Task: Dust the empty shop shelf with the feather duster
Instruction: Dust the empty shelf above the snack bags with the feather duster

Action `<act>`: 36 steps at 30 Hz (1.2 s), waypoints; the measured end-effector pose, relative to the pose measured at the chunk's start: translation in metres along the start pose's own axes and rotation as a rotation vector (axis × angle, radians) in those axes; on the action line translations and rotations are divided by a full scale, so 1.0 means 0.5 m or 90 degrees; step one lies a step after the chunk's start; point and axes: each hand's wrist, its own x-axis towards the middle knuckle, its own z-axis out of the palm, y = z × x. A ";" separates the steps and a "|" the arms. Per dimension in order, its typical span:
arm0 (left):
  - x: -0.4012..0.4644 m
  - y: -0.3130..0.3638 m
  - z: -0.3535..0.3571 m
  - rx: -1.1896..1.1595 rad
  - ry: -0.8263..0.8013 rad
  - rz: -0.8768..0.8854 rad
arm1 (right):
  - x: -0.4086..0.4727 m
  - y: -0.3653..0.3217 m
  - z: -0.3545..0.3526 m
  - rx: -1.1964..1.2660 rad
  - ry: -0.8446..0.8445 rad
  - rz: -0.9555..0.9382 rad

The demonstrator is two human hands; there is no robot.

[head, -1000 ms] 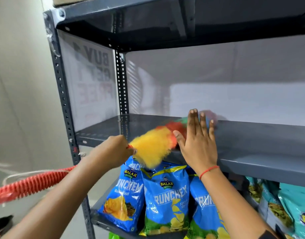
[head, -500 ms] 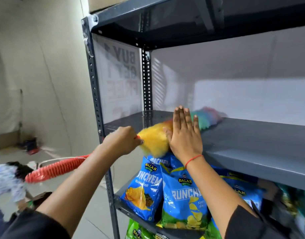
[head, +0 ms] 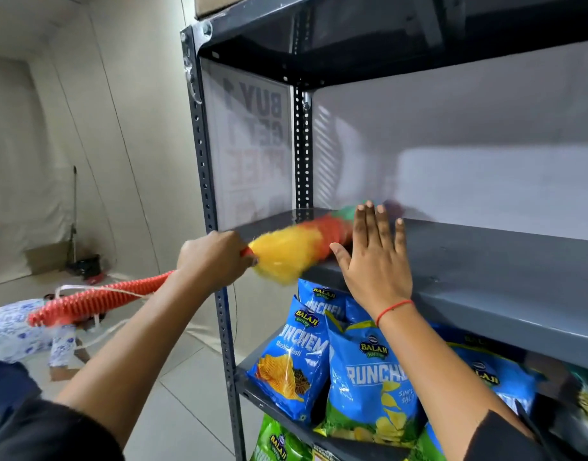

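The empty grey metal shelf (head: 485, 271) runs across the right half of the view at chest height. A multicoloured feather duster (head: 292, 244), yellow then orange then green, lies blurred across the shelf's left front corner. My left hand (head: 216, 257) is closed around its ribbed red handle (head: 96, 301), which sticks out to the left. My right hand (head: 376, 257) is flat on the shelf's front edge with fingers spread, just right of the duster head and hiding its far end.
Blue snack bags (head: 369, 380) fill the shelf below; green bags (head: 279, 440) sit lower still. The perforated grey upright (head: 206, 194) stands at the left front corner, a cardboard box (head: 216, 5) on top. A person in patterned cloth (head: 16, 331) is low at left.
The view has swung left, so the shelf unit sits further right. The duster head has slid along the shelf's left end. My right hand stays flat on the shelf edge.
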 end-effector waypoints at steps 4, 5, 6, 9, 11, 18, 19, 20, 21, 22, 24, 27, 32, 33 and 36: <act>0.011 -0.033 0.011 -0.014 0.003 -0.045 | 0.000 0.000 -0.002 -0.003 -0.007 0.008; 0.013 -0.038 0.006 -0.012 0.026 -0.049 | 0.000 0.000 -0.002 -0.006 -0.004 0.009; 0.015 -0.043 -0.001 -0.015 0.048 -0.052 | 0.001 0.000 -0.002 -0.009 -0.001 0.009; 0.009 -0.068 -0.029 -0.079 0.095 -0.072 | 0.000 -0.001 -0.001 -0.011 0.008 0.012; 0.004 -0.096 -0.044 -0.117 0.115 -0.104 | -0.002 -0.001 0.000 -0.012 0.011 0.018; 0.026 -0.077 -0.018 -0.019 -0.036 -0.185 | -0.001 -0.001 0.000 -0.034 0.009 0.035; 0.031 -0.055 -0.006 -0.023 -0.052 -0.172 | -0.001 -0.002 0.001 -0.038 0.007 0.035; 0.036 -0.032 0.005 -0.026 -0.058 -0.154 | -0.001 -0.002 0.001 -0.041 0.005 0.036; 0.042 -0.010 0.012 -0.023 -0.056 -0.134 | 0.000 -0.001 0.000 -0.044 0.005 0.036; 0.047 0.008 0.016 -0.022 -0.052 -0.113 | 0.000 -0.001 -0.001 -0.047 0.003 0.036; 0.062 0.029 0.012 -0.048 -0.046 -0.089 | -0.001 -0.001 -0.003 -0.055 0.002 0.039; 0.081 0.008 -0.011 -0.123 -0.045 -0.106 | -0.002 -0.002 -0.006 -0.057 0.001 0.045; 0.080 -0.122 -0.052 -0.203 0.015 -0.100 | -0.003 -0.002 -0.006 -0.068 0.005 0.048; 0.079 -0.147 -0.056 -0.254 0.019 -0.079 | -0.004 -0.003 -0.007 -0.070 0.006 0.045; 0.098 -0.203 -0.038 -0.427 -0.043 -0.019 | -0.001 -0.004 -0.005 -0.073 0.010 0.039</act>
